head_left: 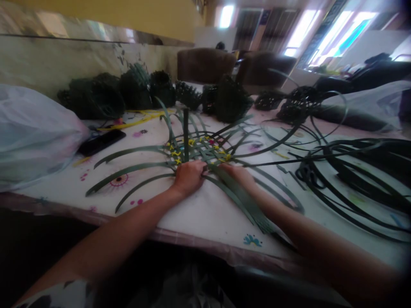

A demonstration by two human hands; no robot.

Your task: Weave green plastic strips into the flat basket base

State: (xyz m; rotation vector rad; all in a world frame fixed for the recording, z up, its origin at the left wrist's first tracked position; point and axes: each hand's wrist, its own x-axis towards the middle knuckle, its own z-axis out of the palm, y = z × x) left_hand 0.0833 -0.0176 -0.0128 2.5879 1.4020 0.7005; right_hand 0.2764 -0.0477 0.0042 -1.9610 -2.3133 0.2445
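A flat lattice of woven dark green strips (199, 150) lies on the table in front of me, its loose strip ends fanning out on all sides. Small yellow ties (176, 153) mark its border. At the near edge of the weave, my left hand (190, 175) has its fingers curled closed on the strips. My right hand (239, 175) is closed at the near right edge, around green strips; a broad bundle of strips (242, 199) runs from there toward me along the forearm. The fingertips of both hands are partly hidden.
Coils of dark green strip (362, 171) and scissors (310, 173) lie at right. A phone (102, 142) sits by a white plastic bag (35, 132) at left. Several dark woven baskets (229, 100) line the back of the patterned tablecloth (154, 201). Chairs (205, 64) stand beyond.
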